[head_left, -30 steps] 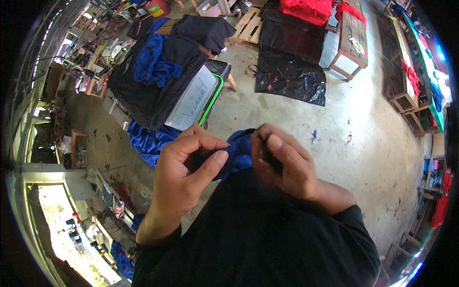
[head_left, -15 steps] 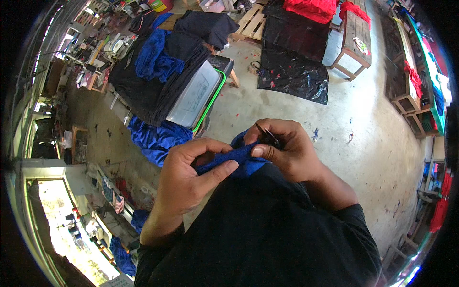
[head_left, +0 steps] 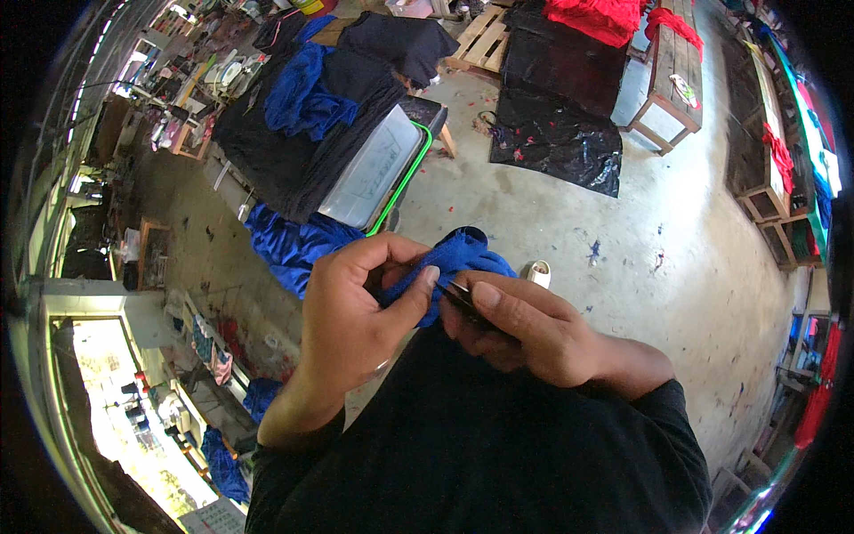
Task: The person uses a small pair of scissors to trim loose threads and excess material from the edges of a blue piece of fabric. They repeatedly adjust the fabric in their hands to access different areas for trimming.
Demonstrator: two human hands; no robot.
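Observation:
A bunched piece of blue fabric (head_left: 476,255) is in front of my dark shirt. My left hand (head_left: 347,311) pinches its left part between thumb and fingers. My right hand (head_left: 534,329) is closed around a small dark pair of thread snips (head_left: 458,297). Their pointed tip lies against the cloth, close to my left thumb. Most of the snips is hidden by my right fingers, so how far the blades are parted cannot be seen.
Ahead on the left, a stack of black cloth (head_left: 294,169) bears crumpled blue fabric (head_left: 307,98), beside a clear plastic box (head_left: 374,169) with a green edge. A black sheet (head_left: 556,142) covers part of the floor. A wooden bench (head_left: 672,80) and shelving (head_left: 765,200) stand right.
My right hand has turned and moved lower, bringing the snips' tip to the cloth by my left thumb. More blue fabric now shows above my hands, and a light shoe tip has come into view.

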